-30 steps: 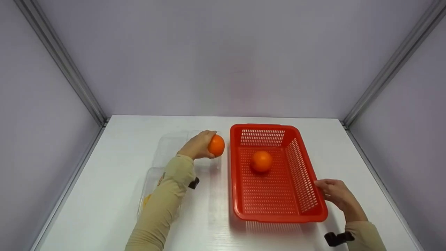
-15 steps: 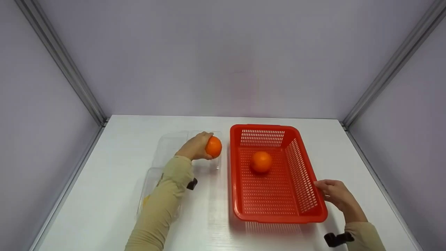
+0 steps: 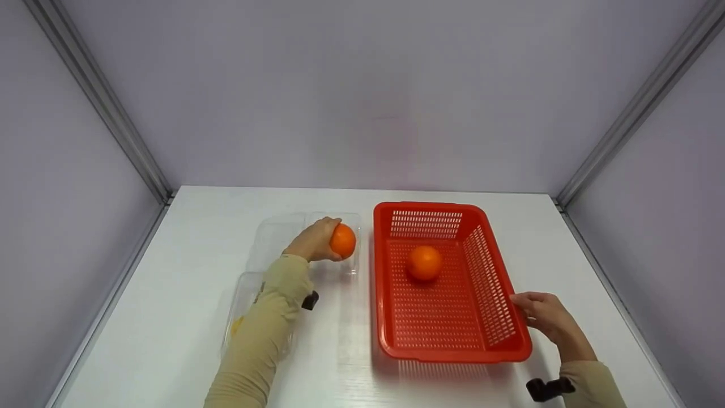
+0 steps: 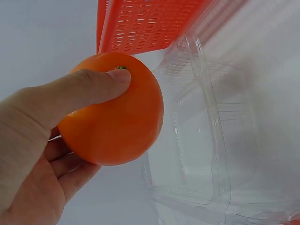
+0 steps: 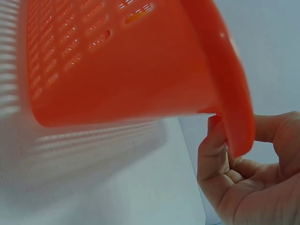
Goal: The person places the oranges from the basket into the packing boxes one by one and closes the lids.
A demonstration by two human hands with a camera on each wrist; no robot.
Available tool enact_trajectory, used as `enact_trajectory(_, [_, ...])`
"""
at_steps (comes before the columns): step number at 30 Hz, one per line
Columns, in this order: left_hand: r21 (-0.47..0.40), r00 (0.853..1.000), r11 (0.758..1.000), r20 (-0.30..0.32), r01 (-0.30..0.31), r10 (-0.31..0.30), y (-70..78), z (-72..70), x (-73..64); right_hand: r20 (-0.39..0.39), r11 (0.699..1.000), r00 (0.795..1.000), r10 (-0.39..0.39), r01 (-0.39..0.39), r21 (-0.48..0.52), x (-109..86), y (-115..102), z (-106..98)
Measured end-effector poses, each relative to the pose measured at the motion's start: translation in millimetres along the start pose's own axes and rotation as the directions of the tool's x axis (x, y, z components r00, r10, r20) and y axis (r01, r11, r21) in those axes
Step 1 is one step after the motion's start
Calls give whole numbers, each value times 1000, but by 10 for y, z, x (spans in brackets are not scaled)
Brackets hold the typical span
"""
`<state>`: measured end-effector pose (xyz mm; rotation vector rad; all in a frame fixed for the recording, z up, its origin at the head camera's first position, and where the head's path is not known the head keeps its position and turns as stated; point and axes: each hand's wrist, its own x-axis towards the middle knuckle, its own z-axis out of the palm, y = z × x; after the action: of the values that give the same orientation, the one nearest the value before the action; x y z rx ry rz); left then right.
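My left hand (image 3: 313, 241) holds an orange (image 3: 343, 242) over a clear plastic box (image 3: 350, 264). In the left wrist view the thumb lies across the top of the orange (image 4: 124, 126), by its small green stem, with fingers curled beneath. The clear box (image 4: 220, 154) sits below and to the right there. At the right, my right hand (image 3: 548, 318) pinches the rim of a red perforated basket (image 3: 380, 294), thumb on one side and fingers under it in the right wrist view. A second orange (image 3: 425, 263) lies inside the basket.
Another clear plastic box (image 3: 242, 289) stands at the front left of the white table (image 3: 153, 317), partly hidden by the left sleeve, with something yellow (image 3: 237, 325) showing. Pale walls (image 3: 362, 102) enclose the table's back and sides.
The left hand has moved slightly left and down with its orange, away from the basket and over the clear box. The right hand and basket have hardly moved.
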<state>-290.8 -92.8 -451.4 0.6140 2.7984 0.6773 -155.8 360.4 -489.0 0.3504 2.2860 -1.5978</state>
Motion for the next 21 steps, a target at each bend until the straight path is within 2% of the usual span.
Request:
enact_trajectory(7, [-29, 1000, 999, 12, 15, -15, -29, 28, 25, -3, 1000, 1000, 4, -4, 3, -8, -6, 1])
enact_trajectory(14, [-14, 999, 1000, 18, 28, -28, -58, 62, 48, 8, 1000, 1000, -11, 11, 24, 4, 8, -12])
enact_trajectory(21, [-29, 995, 995, 42, 93, -91, -72, 107, 74, -22, 1000, 1000, -4, 4, 10, -24, -15, 11])
